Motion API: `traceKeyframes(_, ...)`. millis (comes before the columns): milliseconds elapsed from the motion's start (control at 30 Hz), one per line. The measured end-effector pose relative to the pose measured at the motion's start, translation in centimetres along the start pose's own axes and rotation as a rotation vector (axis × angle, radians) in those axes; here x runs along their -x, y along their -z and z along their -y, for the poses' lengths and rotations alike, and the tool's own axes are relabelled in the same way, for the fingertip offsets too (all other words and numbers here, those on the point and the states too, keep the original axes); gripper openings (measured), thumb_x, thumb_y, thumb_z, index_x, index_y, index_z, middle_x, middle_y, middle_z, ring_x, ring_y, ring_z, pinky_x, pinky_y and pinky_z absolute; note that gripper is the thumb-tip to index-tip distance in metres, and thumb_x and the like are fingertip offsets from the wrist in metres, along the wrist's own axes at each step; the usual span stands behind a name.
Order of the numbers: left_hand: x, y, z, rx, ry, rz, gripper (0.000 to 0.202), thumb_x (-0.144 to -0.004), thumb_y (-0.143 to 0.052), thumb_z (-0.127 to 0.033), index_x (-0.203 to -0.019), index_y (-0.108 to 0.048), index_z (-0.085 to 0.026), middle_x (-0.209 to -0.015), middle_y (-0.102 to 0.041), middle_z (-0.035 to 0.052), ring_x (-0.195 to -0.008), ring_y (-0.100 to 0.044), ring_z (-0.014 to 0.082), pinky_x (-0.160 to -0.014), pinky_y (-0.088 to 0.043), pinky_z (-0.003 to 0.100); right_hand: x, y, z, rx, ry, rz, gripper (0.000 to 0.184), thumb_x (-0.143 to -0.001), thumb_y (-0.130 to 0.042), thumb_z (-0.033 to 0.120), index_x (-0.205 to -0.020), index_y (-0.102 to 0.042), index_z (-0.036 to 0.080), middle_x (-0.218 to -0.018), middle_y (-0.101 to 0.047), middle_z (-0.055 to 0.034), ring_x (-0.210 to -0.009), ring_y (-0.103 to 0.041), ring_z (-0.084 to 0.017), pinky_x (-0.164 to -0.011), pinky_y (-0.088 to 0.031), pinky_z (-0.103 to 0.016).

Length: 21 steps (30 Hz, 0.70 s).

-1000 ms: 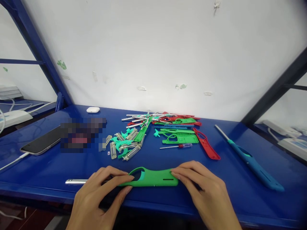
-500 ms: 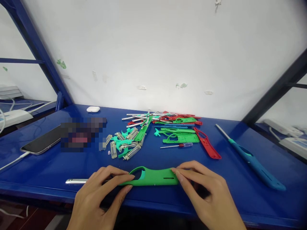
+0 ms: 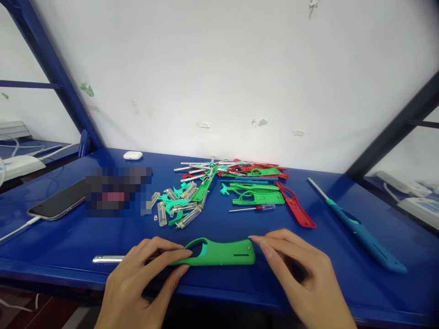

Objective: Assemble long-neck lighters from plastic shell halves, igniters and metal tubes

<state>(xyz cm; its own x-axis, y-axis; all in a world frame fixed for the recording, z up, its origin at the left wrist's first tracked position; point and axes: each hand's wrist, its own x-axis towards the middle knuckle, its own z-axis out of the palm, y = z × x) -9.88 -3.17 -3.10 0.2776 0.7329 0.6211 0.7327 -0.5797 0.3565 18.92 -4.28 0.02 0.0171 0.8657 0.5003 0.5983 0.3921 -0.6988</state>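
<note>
A green utility lighter [image 3: 219, 253] lies flat near the front edge of a blue workbench [image 3: 103, 237], its metal nozzle [image 3: 108, 259] pointing left. The left hand [image 3: 137, 283] pinches the lighter's trigger end between thumb and fingers. The right hand [image 3: 302, 278] rests just beside the butt end, fingers loosely spread and holding nothing. Nothing lies between the hands and the lighter. Behind it sit clear fuel tanks [image 3: 181, 212], a small screwdriver [image 3: 252, 209] and a heap of red and green lighter shells [image 3: 254, 183]. A blue lighter [image 3: 360, 230] lies well to the right, a phone [image 3: 58, 204] to the left. A white earbud case [image 3: 133, 155] stands closed by the wall, contents unseen.
</note>
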Motion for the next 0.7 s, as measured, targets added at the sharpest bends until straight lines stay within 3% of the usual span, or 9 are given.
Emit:
traceKeyframes(133, -0.2, 0.0, -0.1, 0.011, -0.008, -0.030, 0.013, -0.103, -0.064, -0.033, -0.114, -0.072, -0.034, -0.108, -0.072, -0.0015, -0.096, -0.071, 0.0189, -0.086, -0.056, 0.032, -0.8, 0.6, -1.2, 0.097, -0.020, -0.049, 0.024, -0.104, -0.061, 0.043, -0.106, -0.082, 0.030, -0.092, -0.079, -0.0002, -0.051, -0.063, -0.011, -0.048, -0.053, -0.022)
traceKeyframes(200, -0.3, 0.0, -0.1, 0.018, -0.015, -0.039, 0.014, -0.103, -0.064, -0.033, -0.113, -0.073, -0.034, -0.107, -0.072, -0.0013, -0.095, -0.071, 0.0188, -0.085, -0.057, 0.032, -1.9, 1.2, -2.4, 0.277, 0.031, -0.054, 0.030, -0.101, -0.064, 0.046, -0.124, -0.076, 0.030, -0.098, -0.077, -0.0019, -0.053, -0.064, -0.013, -0.053, -0.057, -0.026)
traceKeyframes(267, -0.3, -0.1, 0.0, 0.020, -0.019, -0.037, 0.014, -0.103, -0.064, -0.031, -0.113, -0.072, -0.034, -0.107, -0.072, -0.0008, -0.095, -0.072, 0.0191, -0.084, -0.057, 0.032, -3.4, 1.9, -3.9, 0.520, 0.103, 0.005, 0.038, -0.104, -0.057, 0.045, -0.137, -0.069, 0.030, -0.111, -0.073, -0.0062, -0.059, -0.067, -0.016, -0.058, -0.059, -0.032)
traceKeyframes(400, -0.2, -0.3, 0.1, 0.010, -0.024, -0.031, 0.014, -0.102, -0.065, -0.029, -0.114, -0.072, -0.034, -0.108, -0.073, -0.0006, -0.096, -0.072, 0.0196, -0.086, -0.057, 0.033, -5.5, 2.9, -6.0, 0.782, 0.179, 0.175, 0.033, -0.107, -0.047, 0.040, -0.123, -0.073, 0.027, -0.118, -0.065, -0.0109, -0.078, -0.073, -0.025, -0.054, -0.057, -0.034)
traceKeyframes(500, -0.3, -0.3, -0.1, 0.016, -0.021, -0.060, 0.015, -0.103, -0.063, -0.029, -0.115, -0.072, -0.034, -0.107, -0.073, -0.0012, -0.095, -0.071, 0.0190, -0.083, -0.057, 0.032, -5.6, 3.1, -6.4, 0.726, 0.219, 0.241, 0.029, -0.108, -0.047, 0.039, -0.112, -0.072, 0.027, -0.120, -0.064, -0.0113, -0.097, -0.072, -0.029, -0.071, -0.062, -0.040)
traceKeyframes(600, -0.3, -0.2, -0.3, 0.019, -0.027, -0.068, 0.015, -0.103, -0.063, -0.029, -0.114, -0.072, -0.033, -0.106, -0.073, -0.0015, -0.094, -0.071, 0.0184, -0.083, -0.056, 0.031, -5.1, 3.1, -6.0, 0.573, 0.220, 0.247, 0.025, -0.109, -0.047, 0.041, -0.110, -0.069, 0.028, -0.117, -0.068, -0.0088, -0.106, -0.070, -0.029, -0.094, -0.058, -0.046)
traceKeyframes(700, -0.4, -0.1, -0.2, 0.016, -0.022, -0.052, 0.015, -0.103, -0.064, -0.029, -0.115, -0.072, -0.033, -0.108, -0.073, -0.0010, -0.095, -0.071, 0.0189, -0.084, -0.056, 0.032, -4.4, 3.3, -5.2, 0.407, 0.106, 0.114, 0.024, -0.108, -0.050, 0.046, -0.108, -0.066, 0.028, -0.104, -0.074, -0.0046, -0.092, -0.073, -0.024, -0.087, -0.059, -0.038)
